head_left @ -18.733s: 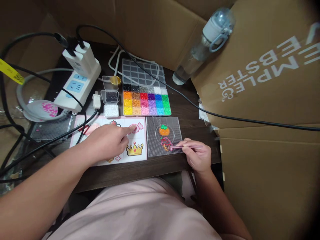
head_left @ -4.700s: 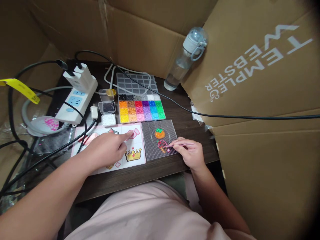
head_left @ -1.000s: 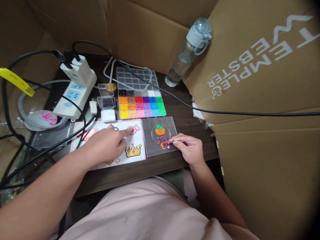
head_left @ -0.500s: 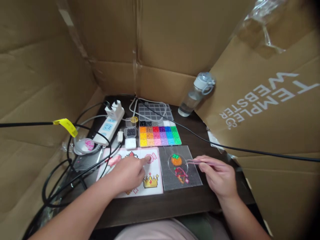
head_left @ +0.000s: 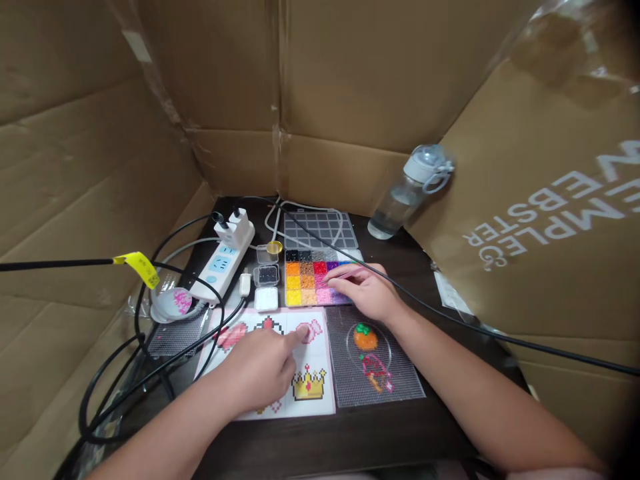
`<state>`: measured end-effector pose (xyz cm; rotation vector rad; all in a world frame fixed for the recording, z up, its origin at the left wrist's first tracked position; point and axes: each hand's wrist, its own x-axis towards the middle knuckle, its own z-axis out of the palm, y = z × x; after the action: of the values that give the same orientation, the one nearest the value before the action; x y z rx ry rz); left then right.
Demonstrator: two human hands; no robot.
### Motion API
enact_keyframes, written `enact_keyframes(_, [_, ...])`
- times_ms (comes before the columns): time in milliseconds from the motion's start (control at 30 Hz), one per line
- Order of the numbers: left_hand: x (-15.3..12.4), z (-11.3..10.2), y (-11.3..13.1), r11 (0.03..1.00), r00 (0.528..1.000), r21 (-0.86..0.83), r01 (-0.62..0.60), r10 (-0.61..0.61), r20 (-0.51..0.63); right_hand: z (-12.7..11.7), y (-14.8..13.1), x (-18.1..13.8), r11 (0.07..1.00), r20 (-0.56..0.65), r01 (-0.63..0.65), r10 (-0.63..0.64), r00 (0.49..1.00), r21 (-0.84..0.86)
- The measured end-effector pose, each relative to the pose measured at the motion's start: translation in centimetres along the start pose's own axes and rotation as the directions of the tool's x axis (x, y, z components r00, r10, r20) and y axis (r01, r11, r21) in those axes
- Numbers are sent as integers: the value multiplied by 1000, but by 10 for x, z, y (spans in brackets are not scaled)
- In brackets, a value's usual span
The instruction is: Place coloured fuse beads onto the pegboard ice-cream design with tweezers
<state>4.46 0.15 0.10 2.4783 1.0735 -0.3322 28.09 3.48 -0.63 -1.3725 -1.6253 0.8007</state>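
My left hand [head_left: 267, 363] rests on a white pattern sheet [head_left: 325, 353] with a pink edge. Its index finger is stretched out, the tip touching a pink candy picture [head_left: 315, 330]; the other fingers curl under and hold nothing visible. Over the compartment box of coloured beads [head_left: 293, 283], my right hand [head_left: 367, 290] pinches thin pink tweezers [head_left: 336, 275], their tips among the pink and red beads. A clear pegboard [head_left: 350, 393] lies right of the sheet, below my right forearm. On it are an orange bead fruit with green leaves [head_left: 365, 337] and a bead ice-cream cone [head_left: 376, 372].
Left stand a white power strip [head_left: 220, 267], looping black cables [head_left: 137, 340] and a dish of pink beads [head_left: 173, 305]. Small bead boxes [head_left: 267, 299] sit beside the large box. A water bottle [head_left: 400, 197] leans by the cardboard wall [head_left: 340, 163]. One cable crosses above my right forearm.
My right hand has moved from beside the pegboard up and left to the bead box, still holding the tweezers. My left finger stays on the candy picture. The view has shifted slightly.
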Motion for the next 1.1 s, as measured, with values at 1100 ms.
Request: enact_keyframes(1100, [3,3,1,1000,999,19,4,-5,32,15,9,-6,997,-56,-83,83,995,12])
